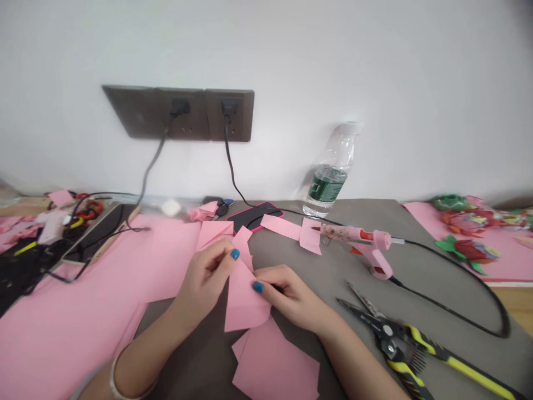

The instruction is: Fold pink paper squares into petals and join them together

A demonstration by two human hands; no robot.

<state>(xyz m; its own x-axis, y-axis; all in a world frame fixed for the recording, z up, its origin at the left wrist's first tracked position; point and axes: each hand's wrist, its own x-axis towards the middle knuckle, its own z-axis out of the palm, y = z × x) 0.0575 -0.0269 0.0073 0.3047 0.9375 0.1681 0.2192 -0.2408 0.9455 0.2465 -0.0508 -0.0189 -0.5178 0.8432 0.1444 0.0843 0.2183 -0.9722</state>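
Grey tabletop [325, 289] stretches before us; our left hand [204, 280] and right hand [291, 294] grasp folded pink paper [244, 300] between them, just above loose pink paper [275, 361], near a pink glue gun [366, 244].

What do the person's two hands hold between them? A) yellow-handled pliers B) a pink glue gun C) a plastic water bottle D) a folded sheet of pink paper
D: the left hand and the right hand both grip the folded sheet of pink paper between them.

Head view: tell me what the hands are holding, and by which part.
The left hand and right hand pinch a folded pink paper sheet by its upper part.
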